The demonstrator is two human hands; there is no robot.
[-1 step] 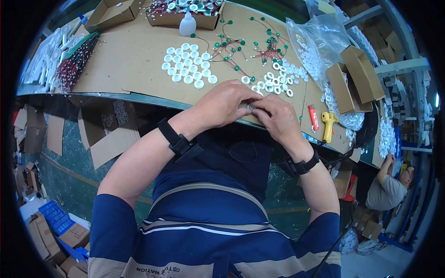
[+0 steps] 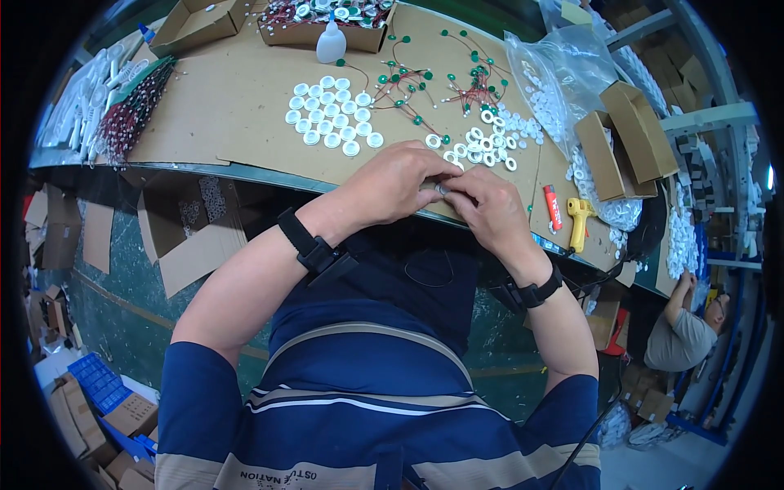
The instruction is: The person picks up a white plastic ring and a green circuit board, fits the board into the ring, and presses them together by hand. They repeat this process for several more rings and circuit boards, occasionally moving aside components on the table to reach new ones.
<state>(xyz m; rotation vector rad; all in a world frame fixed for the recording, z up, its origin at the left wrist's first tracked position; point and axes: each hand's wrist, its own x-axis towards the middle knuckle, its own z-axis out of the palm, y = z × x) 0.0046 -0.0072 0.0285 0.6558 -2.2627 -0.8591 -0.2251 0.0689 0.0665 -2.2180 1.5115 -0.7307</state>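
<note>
My left hand (image 2: 400,184) and my right hand (image 2: 492,204) meet at the table's front edge, fingers closed in a pinch. Between the fingertips is a small whitish round piece (image 2: 441,189), mostly covered by them. Just beyond the fingers lie loose white rings (image 2: 487,144) in a loose cluster. To the left, white round caps (image 2: 331,110) are spread out in rows. Behind the rings are green discs on thin red wires (image 2: 400,86), in two tangled bunches.
A white squeeze bottle (image 2: 331,42) stands before a carton of wired parts (image 2: 322,34). At right are a red tube (image 2: 553,208), a yellow glue gun (image 2: 579,224), a plastic bag of white pieces (image 2: 555,82) and an open carton (image 2: 629,147). A co-worker (image 2: 684,331) is at far right.
</note>
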